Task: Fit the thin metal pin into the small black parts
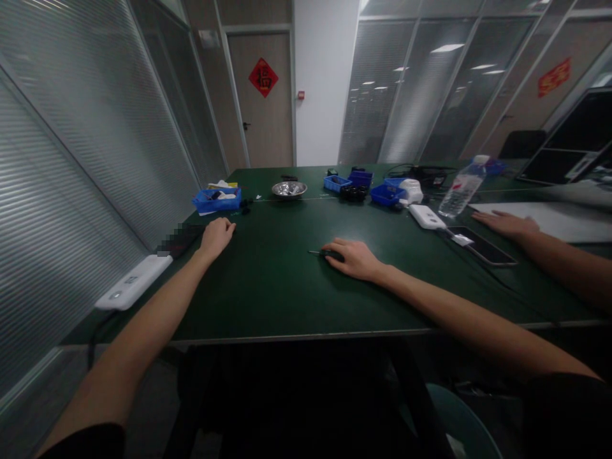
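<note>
My right hand (351, 258) lies on the green table (272, 287), its fingers wrapped round a small screwdriver (332, 254). The tool's dark handle is partly under my fingers, and its thin metal shaft points left. Farther left, my left hand (218, 236) rests on the table with its fingers curled in. Whatever those fingers hold, if anything, is hidden. Just beyond it is a blue tray (217, 201) with small parts and papers in it. Small black pieces (246, 205) lie at the tray's right side.
A metal bowl (289, 189) with small items stands at the back, right of it blue bins (386, 194) and black parts (354, 193). A water bottle (463, 187), white power strip (427, 217) and phone (482, 246) lie rightward, near another person's hand (507, 224). Another power strip (134, 280) sits left.
</note>
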Motion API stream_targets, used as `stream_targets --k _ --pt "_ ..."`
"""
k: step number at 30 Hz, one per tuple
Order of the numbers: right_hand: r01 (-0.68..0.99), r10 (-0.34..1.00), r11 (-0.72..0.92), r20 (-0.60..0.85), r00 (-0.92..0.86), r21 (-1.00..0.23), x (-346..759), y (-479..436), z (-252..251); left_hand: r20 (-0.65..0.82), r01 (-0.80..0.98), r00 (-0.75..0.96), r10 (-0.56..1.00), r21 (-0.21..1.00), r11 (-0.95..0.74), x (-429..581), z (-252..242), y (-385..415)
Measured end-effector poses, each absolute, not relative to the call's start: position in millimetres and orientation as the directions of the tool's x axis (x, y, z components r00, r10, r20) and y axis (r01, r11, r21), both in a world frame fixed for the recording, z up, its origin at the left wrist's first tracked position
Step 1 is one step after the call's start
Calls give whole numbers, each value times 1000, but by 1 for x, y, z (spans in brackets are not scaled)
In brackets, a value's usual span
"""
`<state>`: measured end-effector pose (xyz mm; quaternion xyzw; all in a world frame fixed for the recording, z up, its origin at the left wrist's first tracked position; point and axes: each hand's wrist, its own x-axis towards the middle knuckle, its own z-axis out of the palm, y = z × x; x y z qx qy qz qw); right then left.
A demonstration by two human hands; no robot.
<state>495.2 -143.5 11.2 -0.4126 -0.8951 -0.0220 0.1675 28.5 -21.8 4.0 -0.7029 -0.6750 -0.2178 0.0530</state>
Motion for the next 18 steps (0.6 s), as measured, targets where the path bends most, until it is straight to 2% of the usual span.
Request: stream_targets --k 9,14,18 --pt "750 735 655 310 -604 -93 494 -145 14 318 919 245 916 224 -324 58 14 -40" --pt "747 739 654 304 -600 -116 494 -144 14 280 762 447 850 380 -525 85 17 -54" --pt "731 728 670 310 -611 -131 494 -145 15 303 536 654 694 461 -707 116 17 -72"
